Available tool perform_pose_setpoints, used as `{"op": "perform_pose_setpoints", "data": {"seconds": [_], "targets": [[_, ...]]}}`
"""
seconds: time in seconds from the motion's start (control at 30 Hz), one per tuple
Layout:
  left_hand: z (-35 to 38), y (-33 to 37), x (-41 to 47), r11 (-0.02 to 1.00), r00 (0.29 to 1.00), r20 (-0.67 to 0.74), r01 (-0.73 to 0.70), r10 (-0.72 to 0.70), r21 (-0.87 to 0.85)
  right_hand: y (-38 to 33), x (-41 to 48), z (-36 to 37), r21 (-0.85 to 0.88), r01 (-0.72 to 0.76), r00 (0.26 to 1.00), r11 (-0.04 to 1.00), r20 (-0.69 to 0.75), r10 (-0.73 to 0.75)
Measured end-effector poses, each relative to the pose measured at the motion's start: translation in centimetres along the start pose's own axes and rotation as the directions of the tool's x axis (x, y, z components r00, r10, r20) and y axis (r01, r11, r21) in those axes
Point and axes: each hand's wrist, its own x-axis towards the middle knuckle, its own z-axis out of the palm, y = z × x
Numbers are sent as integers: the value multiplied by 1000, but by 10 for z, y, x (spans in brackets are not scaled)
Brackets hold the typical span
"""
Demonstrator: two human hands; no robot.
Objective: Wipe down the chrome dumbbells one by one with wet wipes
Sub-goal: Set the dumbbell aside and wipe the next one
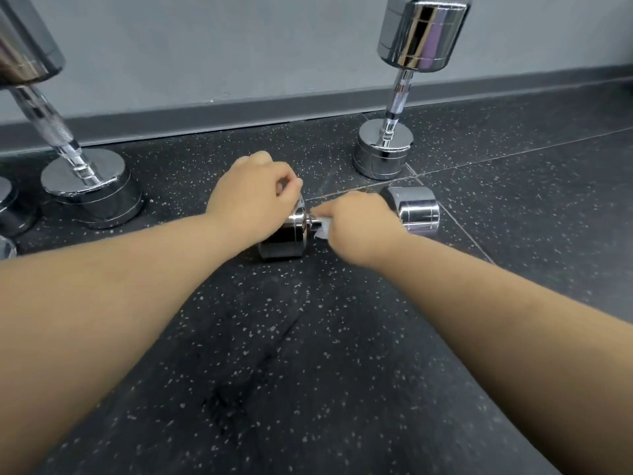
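Gripping dumbbell (416, 209) handle, right hand (356, 228) holds wipe (323, 231).

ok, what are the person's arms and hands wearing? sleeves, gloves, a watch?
Nothing visible. Left hand and right hand are ungloved, with no watch or band at the wrists. Left forearm and right forearm are uncovered to the frame edge; no sleeves show.

Dark rubber floor (308, 337), black with pale speckles, laid in large tiles. One seam (513, 154) runs just beyond the fingers (322, 211), and another (472, 240) slants away to their right. Farther past them, a dark grey skirting board (205, 120) meets a plain pale grey wall (205, 46), evenly lit.
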Motion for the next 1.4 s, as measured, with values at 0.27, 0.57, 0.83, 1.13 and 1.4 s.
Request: {"op": "perform_pose_setpoints", "data": {"seconds": [0.27, 0.57, 0.83, 1.13, 1.4], "targets": [[-23, 13, -64, 979, 863, 491, -185, 121, 85, -16, -53, 12, 99, 60, 997, 993, 41, -64], [-35, 44, -116, 984, 857, 514, -103, 15, 143, -27, -99, 1, -80, 29, 985, 996, 173, -15], [-36, 46, -155, 952, 848, 526, -209, 62, 224, -40, -126, 2, -13, -98, 942, 995, 320, 97], [-36, 32, -156, 993, 861, 507, -41, -22, 113, 11, -141, -3, -401, 40, 953, 915, 291, 86], [-25, 21, -164, 922, 827, 495, 368, -267, -118, -28, -123, 5, 451, -241, 964, 859, 214, 158]]}}
